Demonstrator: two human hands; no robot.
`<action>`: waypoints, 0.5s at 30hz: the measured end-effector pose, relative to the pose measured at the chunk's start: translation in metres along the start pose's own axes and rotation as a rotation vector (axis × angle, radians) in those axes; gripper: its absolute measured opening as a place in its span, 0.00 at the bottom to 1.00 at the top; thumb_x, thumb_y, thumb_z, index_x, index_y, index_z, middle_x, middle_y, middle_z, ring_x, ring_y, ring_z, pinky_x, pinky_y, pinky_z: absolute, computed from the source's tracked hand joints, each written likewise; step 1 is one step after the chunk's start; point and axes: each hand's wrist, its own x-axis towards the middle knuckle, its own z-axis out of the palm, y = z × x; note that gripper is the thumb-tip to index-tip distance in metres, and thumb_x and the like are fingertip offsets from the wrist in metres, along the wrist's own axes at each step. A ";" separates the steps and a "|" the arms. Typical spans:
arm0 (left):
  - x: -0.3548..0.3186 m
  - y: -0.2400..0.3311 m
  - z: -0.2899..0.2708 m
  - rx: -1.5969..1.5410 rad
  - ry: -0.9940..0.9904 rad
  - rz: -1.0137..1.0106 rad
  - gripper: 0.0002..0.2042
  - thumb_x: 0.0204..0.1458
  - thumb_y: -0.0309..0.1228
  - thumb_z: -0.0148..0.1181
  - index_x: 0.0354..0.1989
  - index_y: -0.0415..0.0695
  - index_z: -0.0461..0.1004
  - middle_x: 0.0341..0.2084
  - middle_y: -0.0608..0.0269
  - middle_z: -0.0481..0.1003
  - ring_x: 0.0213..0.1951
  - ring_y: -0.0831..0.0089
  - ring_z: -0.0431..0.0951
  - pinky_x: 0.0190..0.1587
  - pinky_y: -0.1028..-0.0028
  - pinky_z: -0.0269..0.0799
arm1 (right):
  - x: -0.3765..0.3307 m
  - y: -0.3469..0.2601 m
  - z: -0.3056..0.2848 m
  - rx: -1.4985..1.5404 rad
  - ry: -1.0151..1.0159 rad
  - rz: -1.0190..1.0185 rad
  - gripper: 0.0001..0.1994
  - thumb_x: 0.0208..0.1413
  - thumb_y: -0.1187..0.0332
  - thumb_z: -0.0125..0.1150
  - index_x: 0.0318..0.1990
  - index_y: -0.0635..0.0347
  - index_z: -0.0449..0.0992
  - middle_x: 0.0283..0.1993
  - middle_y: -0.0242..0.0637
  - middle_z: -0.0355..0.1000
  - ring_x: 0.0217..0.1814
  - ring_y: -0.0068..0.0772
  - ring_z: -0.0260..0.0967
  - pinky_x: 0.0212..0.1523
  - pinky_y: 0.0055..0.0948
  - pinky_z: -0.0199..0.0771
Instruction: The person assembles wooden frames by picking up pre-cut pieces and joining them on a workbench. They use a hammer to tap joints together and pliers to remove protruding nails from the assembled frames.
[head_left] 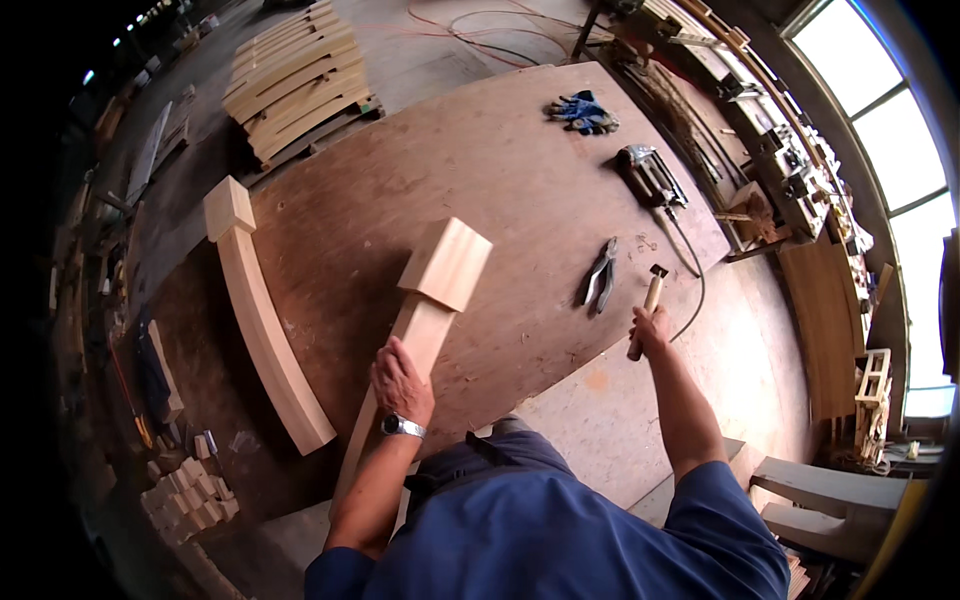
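On the brown plywood desk (520, 190) no package, label or sign can be made out; the only bright patch is a pair of blue work gloves (582, 112) lying crumpled near the far edge.

At the near side, the left hand (402, 382) comes up from the lower edge with a wristwatch (402, 426) on the wrist, its fingers wrapped closed around the shaft of a pale wooden post (425, 320). The post's long axis runs from the lower left, beside the person's body, up and to the right, and its thicker square block end (the part farthest from the body) points toward the middle of the desk.

The right hand (650, 328) is raised with the forearm stretched forward, fingers closed tight on the wooden handle of a hammer (648, 305), whose dark head sits at the top, away from the person. Pliers (600, 277) lie just left of the hammer. A second, curved wooden post (262, 320) rests along the desk's left edge, well apart from the held one.
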 end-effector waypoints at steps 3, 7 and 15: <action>-0.016 0.022 -0.014 -0.022 -0.117 0.149 0.49 0.46 0.38 0.74 0.75 0.40 0.51 0.67 0.41 0.60 0.70 0.44 0.59 0.72 0.46 0.56 | 0.052 0.022 -0.015 -0.540 0.052 -0.100 0.23 0.56 0.62 0.67 0.55 0.64 0.68 0.35 0.46 0.75 0.36 0.48 0.78 0.37 0.44 0.80; -0.030 0.018 -0.001 -0.200 -0.127 0.070 0.49 0.44 0.32 0.74 0.76 0.48 0.52 0.67 0.41 0.59 0.69 0.43 0.60 0.69 0.48 0.60 | 0.019 -0.018 0.026 -0.896 0.209 -0.545 0.34 0.52 0.50 0.72 0.59 0.64 0.68 0.52 0.54 0.73 0.58 0.55 0.71 0.57 0.46 0.73; -0.024 0.000 -0.019 -0.393 -0.404 -0.200 0.56 0.40 0.37 0.75 0.78 0.46 0.44 0.60 0.44 0.69 0.60 0.47 0.72 0.59 0.54 0.73 | -0.004 -0.046 0.083 -0.901 0.020 -0.263 0.42 0.46 0.39 0.73 0.56 0.68 0.70 0.58 0.56 0.73 0.64 0.53 0.71 0.63 0.43 0.72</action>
